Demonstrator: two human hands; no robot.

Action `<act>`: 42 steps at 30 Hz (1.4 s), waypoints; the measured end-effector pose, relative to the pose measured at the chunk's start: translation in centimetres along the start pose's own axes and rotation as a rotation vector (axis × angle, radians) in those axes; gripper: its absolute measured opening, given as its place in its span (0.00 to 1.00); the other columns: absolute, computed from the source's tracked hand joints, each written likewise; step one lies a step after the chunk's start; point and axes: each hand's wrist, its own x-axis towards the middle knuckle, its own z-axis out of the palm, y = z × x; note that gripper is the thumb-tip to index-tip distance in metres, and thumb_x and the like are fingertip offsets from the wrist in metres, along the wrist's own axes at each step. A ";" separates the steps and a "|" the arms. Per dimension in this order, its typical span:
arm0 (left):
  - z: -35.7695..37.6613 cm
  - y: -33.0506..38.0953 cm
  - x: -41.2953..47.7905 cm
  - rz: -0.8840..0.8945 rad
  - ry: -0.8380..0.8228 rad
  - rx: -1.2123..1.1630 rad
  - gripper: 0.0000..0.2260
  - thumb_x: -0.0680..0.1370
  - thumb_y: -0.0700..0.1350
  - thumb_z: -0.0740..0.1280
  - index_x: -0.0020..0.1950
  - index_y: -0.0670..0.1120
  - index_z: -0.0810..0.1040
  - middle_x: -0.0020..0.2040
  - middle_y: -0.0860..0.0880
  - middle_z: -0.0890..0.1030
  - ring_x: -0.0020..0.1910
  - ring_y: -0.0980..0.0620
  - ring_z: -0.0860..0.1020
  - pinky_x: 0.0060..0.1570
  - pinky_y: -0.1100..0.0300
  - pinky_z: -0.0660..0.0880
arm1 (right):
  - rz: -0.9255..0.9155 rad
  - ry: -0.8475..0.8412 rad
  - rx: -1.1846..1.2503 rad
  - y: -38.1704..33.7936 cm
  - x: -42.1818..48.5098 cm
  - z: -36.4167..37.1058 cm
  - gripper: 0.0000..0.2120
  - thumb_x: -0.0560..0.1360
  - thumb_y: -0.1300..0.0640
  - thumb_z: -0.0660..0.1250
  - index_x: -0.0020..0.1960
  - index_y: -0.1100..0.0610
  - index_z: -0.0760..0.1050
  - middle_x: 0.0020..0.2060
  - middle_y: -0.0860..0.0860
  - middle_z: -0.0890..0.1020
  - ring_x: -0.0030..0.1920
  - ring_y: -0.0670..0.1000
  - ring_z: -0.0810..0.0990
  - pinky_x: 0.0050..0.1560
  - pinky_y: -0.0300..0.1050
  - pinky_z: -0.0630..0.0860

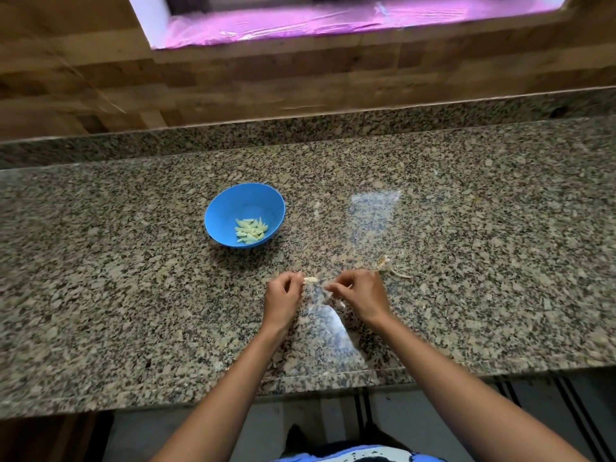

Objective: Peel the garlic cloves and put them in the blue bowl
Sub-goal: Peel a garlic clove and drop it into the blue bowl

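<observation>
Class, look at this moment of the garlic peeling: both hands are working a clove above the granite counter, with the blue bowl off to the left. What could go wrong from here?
1. The garlic clove is pinched only at one end by the left hand; it could slip onto the speckled counter, where it would be hard to spot.
2. Skin that the right hand pulls off may cling and get carried into the blue bowl with the peeled cloves.

No readable text, label, brand, number or sign anywhere in view.
</observation>
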 end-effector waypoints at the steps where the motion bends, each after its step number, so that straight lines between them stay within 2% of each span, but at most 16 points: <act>1: 0.0 -0.1 -0.1 0.014 -0.012 0.027 0.13 0.80 0.45 0.61 0.37 0.46 0.73 0.30 0.51 0.69 0.28 0.54 0.66 0.29 0.60 0.63 | -0.028 0.006 -0.054 0.0 -0.1 0.1 0.08 0.73 0.51 0.68 0.49 0.53 0.81 0.41 0.47 0.84 0.31 0.41 0.77 0.31 0.32 0.72; 3: 0.1 -0.1 -0.2 0.040 -0.033 0.101 0.11 0.81 0.46 0.60 0.40 0.46 0.74 0.31 0.52 0.70 0.29 0.55 0.67 0.29 0.61 0.64 | -0.078 0.013 -0.108 -0.3 -0.3 0.3 0.10 0.76 0.55 0.64 0.57 0.50 0.79 0.47 0.45 0.84 0.28 0.35 0.72 0.25 0.27 0.65; 5: 0.2 -0.2 -0.3 0.067 -0.063 0.176 0.10 0.81 0.46 0.59 0.44 0.45 0.75 0.32 0.52 0.71 0.29 0.56 0.67 0.28 0.64 0.64 | -0.099 -0.018 -0.070 -0.5 -0.6 0.6 0.12 0.77 0.54 0.63 0.60 0.48 0.76 0.49 0.44 0.83 0.25 0.36 0.72 0.25 0.27 0.64; 8: 0.4 0.0 -0.5 0.119 -0.092 0.261 0.09 0.82 0.46 0.59 0.47 0.44 0.74 0.35 0.51 0.74 0.31 0.56 0.70 0.30 0.62 0.70 | -0.076 -0.080 0.086 -1.0 -0.7 1.0 0.09 0.75 0.48 0.64 0.48 0.48 0.81 0.41 0.46 0.85 0.33 0.44 0.80 0.40 0.43 0.79; 10: 0.6 0.0 -0.7 0.149 -0.108 0.293 0.08 0.82 0.46 0.58 0.47 0.44 0.74 0.37 0.50 0.75 0.32 0.56 0.71 0.30 0.62 0.70 | -0.048 -0.086 0.184 -1.1 -0.6 1.0 0.07 0.74 0.50 0.67 0.38 0.47 0.81 0.36 0.47 0.84 0.39 0.48 0.83 0.47 0.53 0.80; 15: 0.5 0.1 -1.0 0.229 -0.095 0.322 0.08 0.82 0.45 0.58 0.46 0.44 0.73 0.37 0.48 0.75 0.33 0.55 0.71 0.31 0.64 0.66 | -0.064 -0.032 0.180 -1.4 -0.9 0.6 0.10 0.72 0.51 0.70 0.32 0.44 0.78 0.29 0.44 0.82 0.31 0.41 0.80 0.39 0.48 0.79; 18: 0.1 0.4 -0.9 0.242 -0.084 0.338 0.08 0.82 0.44 0.58 0.45 0.44 0.73 0.35 0.51 0.73 0.32 0.55 0.69 0.29 0.68 0.63 | -0.094 -0.031 0.197 -1.4 -0.8 0.5 0.04 0.71 0.51 0.70 0.39 0.48 0.81 0.32 0.46 0.83 0.36 0.49 0.83 0.43 0.48 0.81; 22: 0.5 1.1 -1.2 0.299 -0.116 0.338 0.08 0.81 0.43 0.58 0.44 0.43 0.72 0.35 0.51 0.71 0.32 0.56 0.68 0.30 0.68 0.64 | -0.097 -0.052 0.056 -0.5 -1.1 0.5 0.07 0.73 0.53 0.68 0.46 0.55 0.82 0.36 0.47 0.83 0.37 0.46 0.82 0.44 0.44 0.80; 25: -0.6 0.8 0.2 0.199 -0.031 0.291 0.07 0.80 0.43 0.61 0.46 0.43 0.76 0.34 0.51 0.74 0.31 0.56 0.70 0.27 0.68 0.67 | -0.139 -0.089 0.090 -0.6 -1.9 1.1 0.06 0.73 0.53 0.68 0.46 0.54 0.82 0.38 0.47 0.84 0.40 0.46 0.82 0.45 0.45 0.80; 27: -1.3 -0.3 0.3 0.160 -0.038 0.303 0.04 0.78 0.41 0.65 0.48 0.44 0.79 0.37 0.51 0.79 0.35 0.55 0.76 0.32 0.70 0.72 | -0.121 -0.028 0.177 -0.7 -1.9 1.0 0.03 0.73 0.54 0.69 0.44 0.52 0.81 0.37 0.45 0.83 0.39 0.47 0.82 0.44 0.47 0.80; 29: -1.4 -1.0 -0.1 0.124 -0.065 0.286 0.08 0.76 0.37 0.66 0.53 0.45 0.81 0.47 0.49 0.83 0.44 0.54 0.81 0.42 0.66 0.78 | -0.131 -0.015 0.182 -0.5 -1.8 0.8 0.04 0.74 0.55 0.67 0.44 0.53 0.81 0.36 0.48 0.83 0.35 0.50 0.80 0.41 0.53 0.78; 31: -1.2 -1.3 -0.6 0.091 -0.082 0.249 0.15 0.76 0.32 0.64 0.57 0.48 0.80 0.59 0.50 0.80 0.51 0.55 0.81 0.48 0.61 0.80 | -0.152 -0.029 0.143 -0.2 -1.8 1.1 0.05 0.75 0.56 0.66 0.45 0.55 0.81 0.37 0.50 0.83 0.36 0.52 0.80 0.41 0.55 0.79; 33: -1.0 -0.8 -1.1 0.093 -0.068 0.187 0.17 0.77 0.33 0.64 0.59 0.51 0.79 0.63 0.53 0.77 0.55 0.55 0.79 0.51 0.59 0.79 | -0.153 -0.040 0.113 0.1 -1.8 1.3 0.06 0.76 0.57 0.65 0.47 0.55 0.80 0.39 0.49 0.83 0.37 0.51 0.81 0.43 0.51 0.80; 37: -0.6 0.2 -1.7 0.138 -0.083 0.108 0.10 0.74 0.44 0.70 0.56 0.50 0.80 0.55 0.51 0.82 0.52 0.55 0.80 0.52 0.59 0.79 | -0.127 -0.026 0.054 0.0 -1.9 1.3 0.07 0.75 0.55 0.67 0.51 0.51 0.81 0.41 0.45 0.84 0.35 0.41 0.80 0.40 0.42 0.80; 39: -0.5 0.6 -2.0 0.108 -0.111 0.060 0.07 0.72 0.42 0.72 0.49 0.49 0.83 0.47 0.50 0.84 0.46 0.52 0.82 0.47 0.55 0.80 | -0.104 -0.033 0.045 -0.1 -1.9 1.1 0.07 0.74 0.53 0.68 0.51 0.49 0.81 0.41 0.44 0.84 0.39 0.42 0.82 0.42 0.43 0.80; 42: -0.6 1.2 -2.1 0.009 -0.116 -0.132 0.07 0.71 0.35 0.72 0.46 0.43 0.82 0.42 0.45 0.84 0.41 0.49 0.83 0.41 0.60 0.81 | -0.103 -0.054 0.081 -0.1 -1.8 1.1 0.04 0.74 0.52 0.68 0.46 0.48 0.82 0.37 0.45 0.84 0.39 0.48 0.82 0.44 0.50 0.80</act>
